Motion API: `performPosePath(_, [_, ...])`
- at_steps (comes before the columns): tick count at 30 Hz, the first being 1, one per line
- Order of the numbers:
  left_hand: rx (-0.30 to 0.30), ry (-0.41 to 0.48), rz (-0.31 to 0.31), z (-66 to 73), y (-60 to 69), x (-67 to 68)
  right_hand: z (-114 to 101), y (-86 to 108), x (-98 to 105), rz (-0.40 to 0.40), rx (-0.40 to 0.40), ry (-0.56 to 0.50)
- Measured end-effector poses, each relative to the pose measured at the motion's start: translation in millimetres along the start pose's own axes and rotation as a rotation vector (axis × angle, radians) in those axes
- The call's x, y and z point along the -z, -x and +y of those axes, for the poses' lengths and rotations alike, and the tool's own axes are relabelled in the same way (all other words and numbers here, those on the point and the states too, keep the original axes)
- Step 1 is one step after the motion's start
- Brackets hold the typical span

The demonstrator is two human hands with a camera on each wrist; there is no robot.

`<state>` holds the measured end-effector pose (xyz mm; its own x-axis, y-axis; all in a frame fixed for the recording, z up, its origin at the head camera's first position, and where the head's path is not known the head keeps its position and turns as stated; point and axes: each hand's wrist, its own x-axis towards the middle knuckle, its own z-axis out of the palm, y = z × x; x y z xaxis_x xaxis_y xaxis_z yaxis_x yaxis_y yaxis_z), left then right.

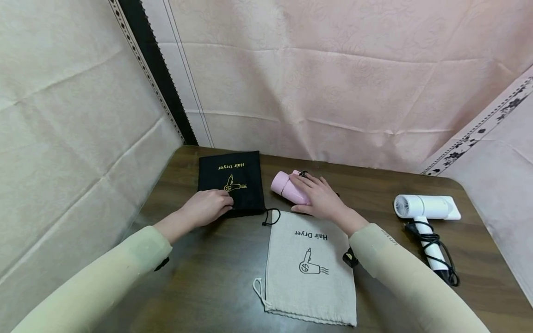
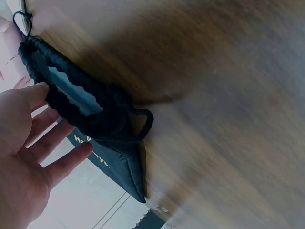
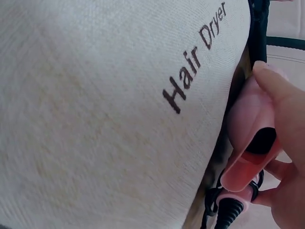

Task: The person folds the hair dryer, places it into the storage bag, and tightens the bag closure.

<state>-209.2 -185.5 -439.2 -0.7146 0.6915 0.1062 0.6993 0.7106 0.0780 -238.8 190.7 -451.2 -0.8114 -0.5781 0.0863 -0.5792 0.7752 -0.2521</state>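
Note:
My left hand [image 1: 210, 206] pinches the near edge of a black drawstring bag [image 1: 250, 178] printed with a gold hair dryer. In the left wrist view the mouth of the black bag [image 2: 126, 164] gapes, showing a lighter inside, with the thumb at its rim. My right hand [image 1: 318, 199] lies over a pink hair dryer [image 1: 283, 185] to the right of that bag and grips it. The right wrist view shows the thumb along the pink hair dryer [image 3: 248, 114] and fingers on its far side; a black cord is wound about its handle.
A cream drawstring bag [image 1: 312, 291] with a dark hair dryer print lies flat in front of the right hand. At the right sits a white hair dryer [image 1: 437, 207], its black cord [image 1: 430, 238] wrapped around the handle. Pale cloth [image 1: 333, 92] hangs behind the wooden table [image 1: 200, 286].

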Motion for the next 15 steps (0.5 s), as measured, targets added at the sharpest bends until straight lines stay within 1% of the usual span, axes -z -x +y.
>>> performPosePath(3, [-0.001,-0.001,-0.010,-0.5,-0.4,-0.5,-0.2,-1.6,-2.2,0.003,-0.003,0.008])
performPosePath(9, [-0.001,0.003,-0.023,-1.2,-1.9,-1.3,0.8,-2.1,-1.9,0.014,0.016,0.014])
performPosePath(15, [-0.008,0.008,-0.011,-0.9,-2.9,1.0,1.9,-2.3,-2.2,0.030,0.042,0.000])
